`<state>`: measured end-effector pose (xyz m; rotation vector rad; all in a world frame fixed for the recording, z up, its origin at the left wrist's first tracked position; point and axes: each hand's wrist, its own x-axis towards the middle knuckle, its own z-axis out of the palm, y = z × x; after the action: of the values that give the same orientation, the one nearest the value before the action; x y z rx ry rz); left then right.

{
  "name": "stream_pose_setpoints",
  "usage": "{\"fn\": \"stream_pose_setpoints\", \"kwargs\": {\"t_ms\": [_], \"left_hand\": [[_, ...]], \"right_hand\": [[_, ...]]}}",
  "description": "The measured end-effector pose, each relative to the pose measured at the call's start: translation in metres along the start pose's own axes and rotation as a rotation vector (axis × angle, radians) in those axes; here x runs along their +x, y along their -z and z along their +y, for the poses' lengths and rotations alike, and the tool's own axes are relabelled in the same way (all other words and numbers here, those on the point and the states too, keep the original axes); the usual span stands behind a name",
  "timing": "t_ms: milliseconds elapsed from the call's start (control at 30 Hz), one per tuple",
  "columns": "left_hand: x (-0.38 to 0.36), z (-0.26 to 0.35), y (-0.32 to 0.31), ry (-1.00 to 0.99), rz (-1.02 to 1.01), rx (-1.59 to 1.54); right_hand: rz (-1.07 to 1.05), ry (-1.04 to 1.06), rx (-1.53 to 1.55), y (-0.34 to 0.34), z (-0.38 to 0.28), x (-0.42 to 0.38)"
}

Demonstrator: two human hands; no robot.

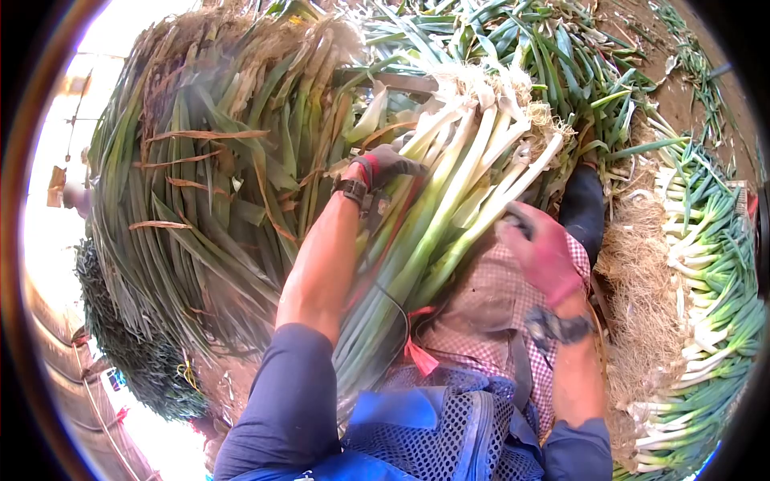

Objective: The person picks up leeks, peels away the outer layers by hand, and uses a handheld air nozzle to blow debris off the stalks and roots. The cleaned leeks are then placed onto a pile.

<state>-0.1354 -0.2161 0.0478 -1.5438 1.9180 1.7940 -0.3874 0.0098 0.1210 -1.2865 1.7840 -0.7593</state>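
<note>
Strong daylight, coming from the left; the left edge is blown out to white glare. Fisheye lens: heavy curving at the edges, black vignette ring round the frame. White leek stalks (457, 184) lit bright and sharp at centre. Soft shadow under the green tops (200, 184). Slight haze and softness toward the rim.

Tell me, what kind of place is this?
Probably an outdoor farm spot where green onions get sorted. Gloved hands, left and right, hold a bunch of green onions; more lie stacked on bare dirt.
</note>
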Motion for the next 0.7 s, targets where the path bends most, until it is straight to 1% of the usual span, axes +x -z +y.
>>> {"fn": "stream_pose_setpoints", "kwargs": {"t_ms": [33,100,167,200,233,267,300,367,400,433,500,533,567,633,667,700], "left_hand": [[0.003,-0.003,0.002,0.029,0.003,0.026],[0.005,-0.011,0.005,0.026,0.013,0.057],[-0.001,-0.007,0.005,0.020,0.019,0.092],[-0.010,0.000,0.005,0.062,0.014,0.072],[-0.019,0.009,0.004,0.104,0.010,0.050],[-0.028,0.018,0.004,0.169,0.036,0.134],[-0.036,0.023,0.002,0.169,0.036,0.139],[-0.050,0.030,-0.004,0.046,0.013,0.116],[-0.056,0.035,-0.007,0.025,0.021,0.106],[-0.054,0.029,-0.007,0.022,0.023,0.105],[-0.047,0.014,-0.008,-0.129,0.036,0.070],[-0.050,0.015,-0.008,-0.128,0.034,0.070],[-0.055,0.017,-0.009,-0.133,0.045,0.076],[-0.063,0.020,-0.005,-0.142,0.063,0.091],[-0.067,0.018,-0.003,-0.107,0.081,0.108],[-0.070,0.014,0.000,-0.073,0.098,0.125]], "right_hand": [[-0.033,0.002,-0.022,-0.016,-0.002,0.017],[-0.121,-0.079,0.022,-0.045,-0.006,0.046],[-0.083,-0.042,-0.019,-0.077,0.005,0.066],[-0.051,-0.005,-0.066,-0.085,0.008,0.072],[-0.046,-0.004,-0.062,-0.087,0.007,0.074],[-0.031,-0.036,-0.045,-0.088,0.007,0.076],[-0.017,-0.067,-0.027,-0.090,0.006,0.076],[0.040,-0.284,0.334,-0.086,0.003,0.074],[0.045,-0.441,0.396,-0.082,0.002,0.069],[0.046,-0.439,0.395,-0.087,0.006,0.070],[0.118,-0.342,0.477,-0.098,0.017,0.074],[0.063,-0.417,0.625,-0.091,0.001,0.073],[0.064,-0.416,0.627,-0.089,-0.007,0.071],[0.116,-0.489,0.814,-0.085,-0.021,0.069],[0.089,-0.473,0.951,-0.080,-0.026,0.067],[0.089,-0.470,0.954,-0.077,-0.031,0.064]]}}
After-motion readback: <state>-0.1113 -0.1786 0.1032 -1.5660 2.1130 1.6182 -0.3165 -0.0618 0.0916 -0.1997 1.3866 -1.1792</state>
